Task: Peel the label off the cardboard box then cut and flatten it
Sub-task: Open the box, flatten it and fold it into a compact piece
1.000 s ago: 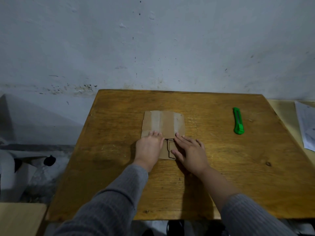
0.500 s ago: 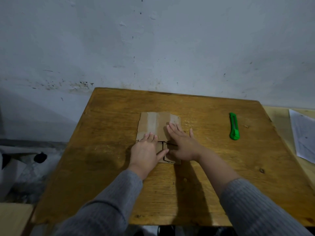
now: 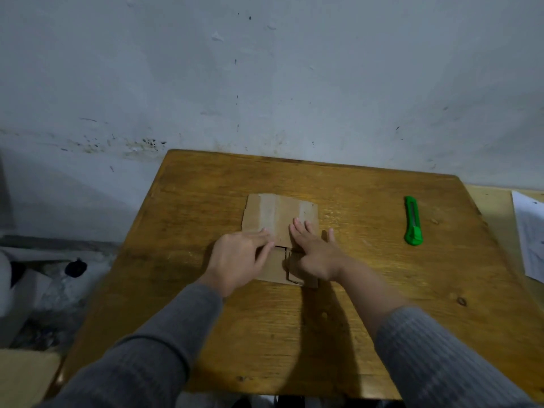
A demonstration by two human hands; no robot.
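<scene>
Since one second ago the right hand (image 3: 316,256) has moved forward, from the near flaps up onto the main panel, and the left hand (image 3: 240,257) has turned a little toward it. Both hands are lying open and flat on the cardboard box (image 3: 279,214), palms down, fingers stretched; they are gripping nothing, only pressing. The box is already cut open and is lying nearly flat around the middle of the wooden table (image 3: 368,319), with its small flaps toward the near edge. The person is probably pressing so because the creases tend to spring up again. The green utility knife (image 3: 413,220) is resting toward the far right corner, well apart from the hands, probably because the cutting is finished. A paper sheet (image 3: 530,231) is lying beyond the right edge.
</scene>
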